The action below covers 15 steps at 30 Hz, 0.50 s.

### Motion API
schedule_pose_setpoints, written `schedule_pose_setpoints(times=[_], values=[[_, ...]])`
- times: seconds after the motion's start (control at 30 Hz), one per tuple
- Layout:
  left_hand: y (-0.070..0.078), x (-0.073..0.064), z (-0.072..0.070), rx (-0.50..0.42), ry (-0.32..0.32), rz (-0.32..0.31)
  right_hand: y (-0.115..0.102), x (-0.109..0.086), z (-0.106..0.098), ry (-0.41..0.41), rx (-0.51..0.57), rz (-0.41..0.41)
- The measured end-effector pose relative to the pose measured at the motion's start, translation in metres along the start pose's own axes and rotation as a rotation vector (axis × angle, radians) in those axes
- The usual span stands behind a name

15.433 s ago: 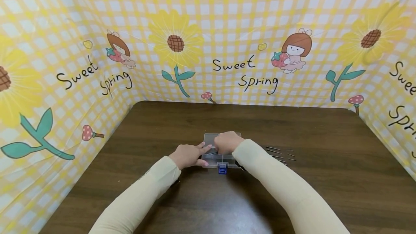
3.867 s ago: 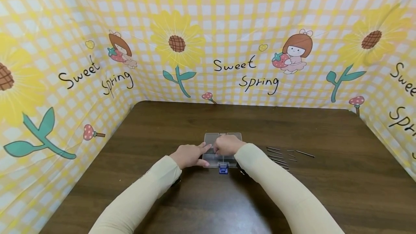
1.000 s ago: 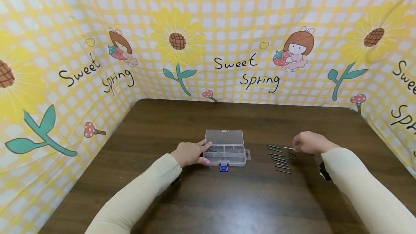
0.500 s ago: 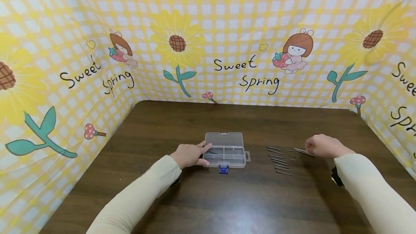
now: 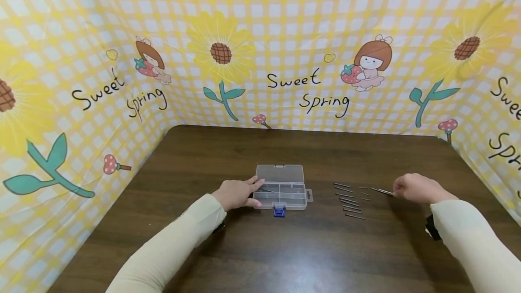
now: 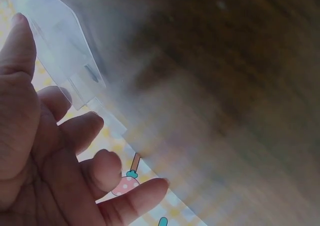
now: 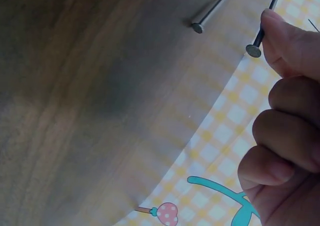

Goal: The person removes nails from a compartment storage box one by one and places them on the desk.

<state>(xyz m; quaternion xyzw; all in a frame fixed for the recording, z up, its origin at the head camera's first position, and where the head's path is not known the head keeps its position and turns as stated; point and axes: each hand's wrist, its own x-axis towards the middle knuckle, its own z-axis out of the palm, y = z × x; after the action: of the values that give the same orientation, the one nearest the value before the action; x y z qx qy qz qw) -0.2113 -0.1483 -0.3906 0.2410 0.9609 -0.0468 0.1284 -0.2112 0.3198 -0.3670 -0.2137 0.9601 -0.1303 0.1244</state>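
My right hand (image 5: 421,188) pinches a nail (image 7: 257,41) between thumb and forefinger. Another nail (image 7: 212,10) lies on the table right beside the held one, and the two overlap in the head view. At the left end of the clear plastic box (image 5: 292,204), my left hand (image 5: 236,194) rests with fingers spread, forefinger and thumb touching its edge. The box lid (image 5: 280,173) is folded back. Long thin pieces (image 5: 266,190) lie in the back left compartment, partly behind the fingers.
Long nails (image 5: 349,201) lie in a slanting column right of the box. Several small nails (image 5: 366,194) lie between that column and my right hand. A blue latch (image 5: 279,212) hangs from the box front. Patterned cloth (image 5: 301,58) walls the table's (image 5: 228,148) back and sides.
My right hand has left the box and moved right with a nail, past the small nails to the nail lying beyond them. The left hand has stayed at the box.
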Motion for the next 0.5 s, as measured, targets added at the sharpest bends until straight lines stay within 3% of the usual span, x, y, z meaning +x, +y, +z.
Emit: schedule_pose_setpoints(times=[0.5], values=[[0.001, -0.003, -0.002, 0.007, 0.001, -0.002, 0.000, 0.004, 0.013, -0.009, 0.007, 0.006]])
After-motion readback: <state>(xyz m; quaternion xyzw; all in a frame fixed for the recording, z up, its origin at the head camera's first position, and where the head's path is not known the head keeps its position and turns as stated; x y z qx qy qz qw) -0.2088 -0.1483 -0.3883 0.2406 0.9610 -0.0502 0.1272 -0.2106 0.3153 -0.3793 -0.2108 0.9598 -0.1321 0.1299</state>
